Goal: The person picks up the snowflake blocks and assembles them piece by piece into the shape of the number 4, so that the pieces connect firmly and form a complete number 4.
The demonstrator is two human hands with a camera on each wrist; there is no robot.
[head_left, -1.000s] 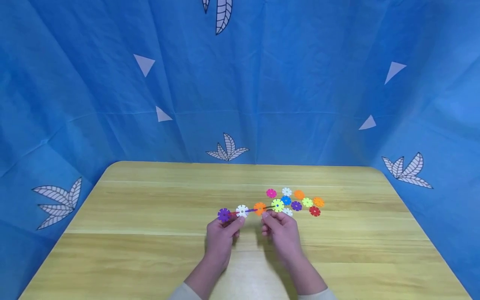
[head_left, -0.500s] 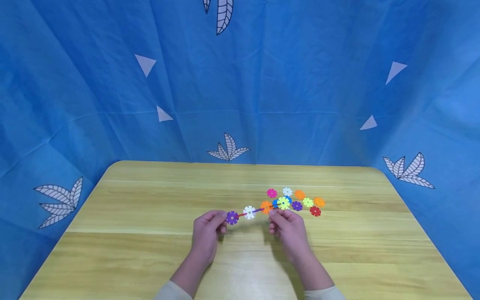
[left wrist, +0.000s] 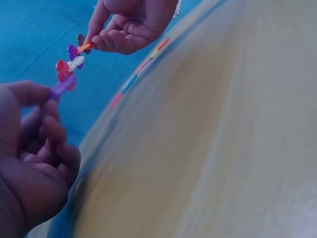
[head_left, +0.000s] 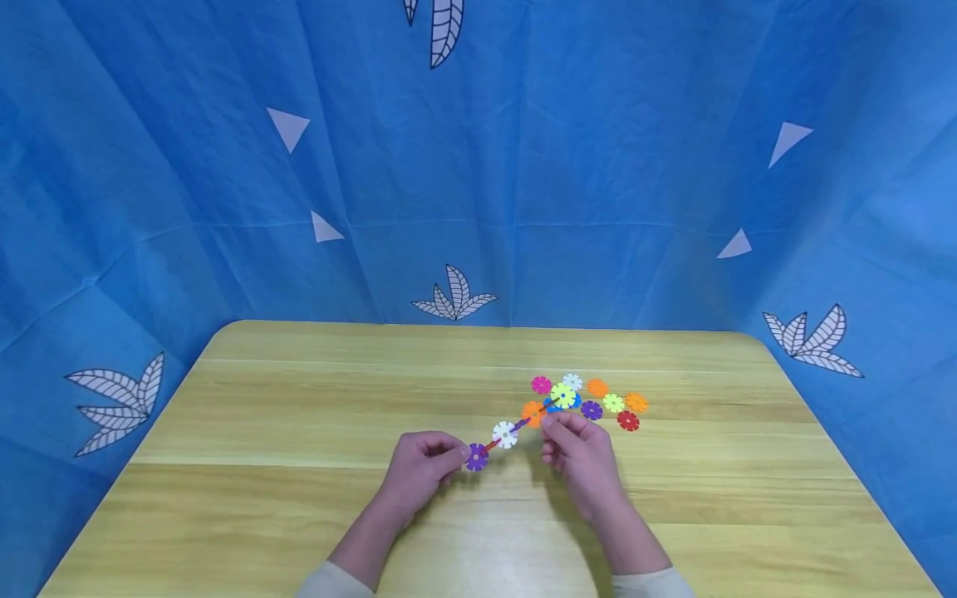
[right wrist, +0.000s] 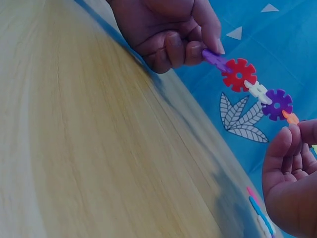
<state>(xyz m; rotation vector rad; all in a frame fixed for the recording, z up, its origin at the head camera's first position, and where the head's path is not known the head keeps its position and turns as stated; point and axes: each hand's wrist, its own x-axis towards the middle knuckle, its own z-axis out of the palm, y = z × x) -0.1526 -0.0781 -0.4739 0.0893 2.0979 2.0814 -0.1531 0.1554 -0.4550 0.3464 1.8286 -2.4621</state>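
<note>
A chain of notched plastic snowflake discs, slotted edge to edge, is stretched between my hands above the table. My left hand (head_left: 420, 467) pinches the purple end disc (head_left: 477, 457) between thumb and finger. After it come a red disc (right wrist: 239, 75), a white disc (head_left: 504, 434), a second purple disc (right wrist: 277, 104), an orange disc (head_left: 534, 414), a dark disc (left wrist: 81, 39) and a yellow-green disc (head_left: 563, 395) at the far end. My right hand (head_left: 585, 458) pinches the orange disc at its near edge. The chain slants from near left to far right.
Loose discs lie on the wooden table (head_left: 299, 399) beyond my right hand, among them a pink disc (head_left: 542, 384), a purple one (head_left: 591, 410) and a red one (head_left: 628, 420). The chain's far end overlaps blue discs in the head view. A blue patterned cloth (head_left: 598, 166) hangs behind.
My left hand has moved from beside the white disc to the purple end disc, then nearer the person. The chain has tilted, its yellow-green end swinging farther away. My right hand moved slightly right.
</note>
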